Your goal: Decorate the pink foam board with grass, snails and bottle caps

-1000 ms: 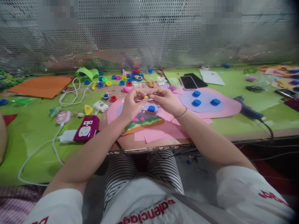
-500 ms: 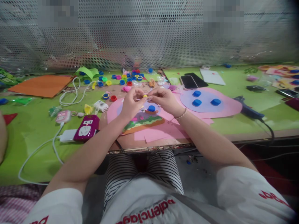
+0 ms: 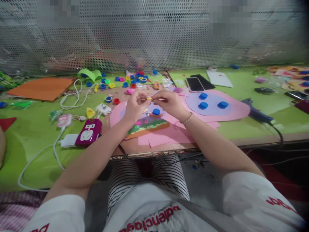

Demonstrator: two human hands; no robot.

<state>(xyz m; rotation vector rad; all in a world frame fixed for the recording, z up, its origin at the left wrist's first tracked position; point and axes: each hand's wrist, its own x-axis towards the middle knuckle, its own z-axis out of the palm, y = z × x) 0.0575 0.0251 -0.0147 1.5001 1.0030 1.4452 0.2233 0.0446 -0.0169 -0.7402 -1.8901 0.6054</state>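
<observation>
My left hand (image 3: 137,106) pinches a small yellow piece (image 3: 149,99), perhaps soft clay, between thumb and fingertips. Close against it, my right hand (image 3: 170,103) has its thumb and forefinger pressed together at the same yellow piece. Both hands hover over a pink paper shape (image 3: 116,116) decorated with a blue bottle cap (image 3: 156,111), a green wavy strip (image 3: 154,126) and an orange-brown band along its lower edge. To the right lies a second pink shape (image 3: 238,111) with a lilac oval and three blue caps (image 3: 203,105).
Loose coloured caps (image 3: 125,84) lie behind my hands. On the left are a purple power socket (image 3: 88,132), white cables and orange paper (image 3: 42,88). A phone (image 3: 195,84) lies at the back, and a hot glue gun (image 3: 258,112) sits at right. A perforated metal screen (image 3: 154,38) stands behind.
Both hands stay over the pink shape with only small finger movements. The yellow piece has turned slightly between the fingertips and looks flatter or longer.
</observation>
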